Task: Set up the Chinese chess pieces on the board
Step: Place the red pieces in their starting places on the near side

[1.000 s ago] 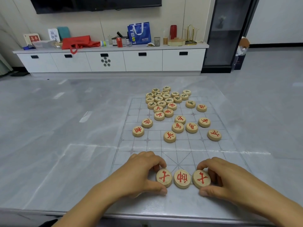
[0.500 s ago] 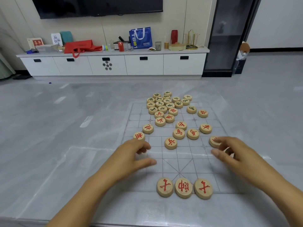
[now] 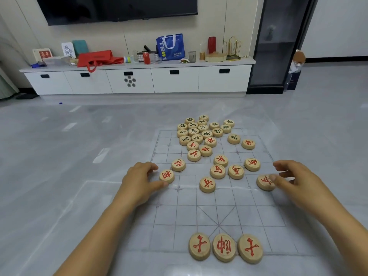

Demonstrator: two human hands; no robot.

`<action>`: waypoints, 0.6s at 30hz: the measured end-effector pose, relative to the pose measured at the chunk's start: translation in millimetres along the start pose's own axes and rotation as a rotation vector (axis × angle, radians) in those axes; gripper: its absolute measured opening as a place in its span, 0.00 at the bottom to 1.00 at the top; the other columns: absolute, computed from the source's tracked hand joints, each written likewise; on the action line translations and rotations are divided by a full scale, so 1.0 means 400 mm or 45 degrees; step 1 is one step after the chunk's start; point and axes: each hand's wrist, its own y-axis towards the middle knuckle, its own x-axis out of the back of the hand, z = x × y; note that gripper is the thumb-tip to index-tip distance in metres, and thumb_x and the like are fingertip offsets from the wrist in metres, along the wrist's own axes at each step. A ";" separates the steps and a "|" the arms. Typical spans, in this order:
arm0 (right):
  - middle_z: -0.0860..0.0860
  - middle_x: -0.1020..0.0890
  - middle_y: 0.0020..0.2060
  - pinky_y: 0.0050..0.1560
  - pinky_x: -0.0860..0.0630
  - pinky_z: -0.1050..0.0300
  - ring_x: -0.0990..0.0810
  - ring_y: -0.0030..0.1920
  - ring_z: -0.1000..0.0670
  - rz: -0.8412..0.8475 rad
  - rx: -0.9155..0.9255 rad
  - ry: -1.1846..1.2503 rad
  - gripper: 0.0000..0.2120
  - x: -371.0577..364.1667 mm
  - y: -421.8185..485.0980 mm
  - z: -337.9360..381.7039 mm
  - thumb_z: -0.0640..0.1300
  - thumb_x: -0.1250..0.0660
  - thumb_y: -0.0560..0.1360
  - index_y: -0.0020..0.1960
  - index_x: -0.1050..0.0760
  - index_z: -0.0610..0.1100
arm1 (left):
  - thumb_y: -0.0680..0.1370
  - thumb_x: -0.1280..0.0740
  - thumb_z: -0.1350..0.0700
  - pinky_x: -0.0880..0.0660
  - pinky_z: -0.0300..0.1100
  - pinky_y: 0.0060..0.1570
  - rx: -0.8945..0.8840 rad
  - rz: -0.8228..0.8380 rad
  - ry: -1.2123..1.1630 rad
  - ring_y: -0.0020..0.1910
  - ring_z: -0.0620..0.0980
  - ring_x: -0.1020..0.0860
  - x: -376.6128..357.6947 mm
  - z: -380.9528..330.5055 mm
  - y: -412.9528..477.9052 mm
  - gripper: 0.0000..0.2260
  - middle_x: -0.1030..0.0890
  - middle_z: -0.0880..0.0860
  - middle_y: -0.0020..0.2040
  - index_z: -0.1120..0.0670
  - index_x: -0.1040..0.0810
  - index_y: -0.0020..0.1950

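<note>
Mid-left of frame, the left hand (image 3: 139, 181) pinches the left-edge piece (image 3: 166, 175) (red-lettered). The right hand (image 3: 296, 181) touches the right-edge piece (image 3: 264, 183) by thumb; it may be gripping, I cannot tell.

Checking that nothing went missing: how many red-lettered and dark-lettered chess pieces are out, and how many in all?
Red-lettered pieces: 16
Dark-lettered pieces: 16
Total: 32

My left hand (image 3: 139, 182) hides the edge of the left red piece (image 3: 167, 175). My right hand (image 3: 294, 182) covers part of the right red piece (image 3: 263, 183), so I cannot tell if it grips. The far black pieces (image 3: 201, 128) are too small to read.
</note>
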 end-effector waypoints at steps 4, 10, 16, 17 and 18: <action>0.46 0.26 0.61 0.55 0.30 0.52 0.29 0.52 0.52 -0.019 -0.023 -0.009 0.18 0.011 0.010 -0.007 0.44 0.37 0.76 0.64 0.31 0.44 | 0.69 0.28 0.45 0.30 0.47 0.63 -0.032 0.015 0.154 0.62 0.51 0.30 -0.026 -0.022 0.008 0.28 0.28 0.52 0.64 0.52 0.31 0.66; 0.47 0.26 0.60 0.53 0.31 0.55 0.29 0.52 0.53 -0.030 -0.032 0.008 0.17 0.006 0.019 -0.001 0.42 0.39 0.77 0.65 0.31 0.45 | 0.72 0.30 0.46 0.32 0.43 0.60 -0.086 -0.034 0.189 0.62 0.50 0.32 -0.036 -0.022 0.010 0.21 0.28 0.50 0.63 0.49 0.27 0.62; 0.49 0.26 0.61 0.55 0.29 0.54 0.28 0.52 0.53 0.034 -0.058 0.007 0.17 -0.021 0.025 0.016 0.44 0.39 0.77 0.65 0.31 0.48 | 0.75 0.34 0.49 0.37 0.41 0.64 -0.206 0.057 0.142 0.65 0.48 0.36 -0.038 -0.026 0.004 0.21 0.32 0.48 0.66 0.44 0.32 0.67; 0.50 0.26 0.61 0.54 0.30 0.55 0.29 0.52 0.53 0.043 -0.056 0.003 0.17 -0.024 0.026 0.019 0.44 0.40 0.77 0.65 0.32 0.48 | 0.75 0.34 0.49 0.37 0.41 0.65 -0.218 0.079 0.138 0.65 0.47 0.36 -0.039 -0.028 0.003 0.21 0.32 0.47 0.66 0.43 0.32 0.68; 0.50 0.26 0.61 0.54 0.30 0.55 0.29 0.52 0.53 0.054 -0.051 -0.002 0.17 -0.026 0.026 0.023 0.44 0.40 0.77 0.66 0.32 0.48 | 0.75 0.35 0.49 0.37 0.41 0.66 -0.229 0.101 0.137 0.65 0.47 0.37 -0.040 -0.029 0.002 0.21 0.33 0.47 0.66 0.42 0.33 0.68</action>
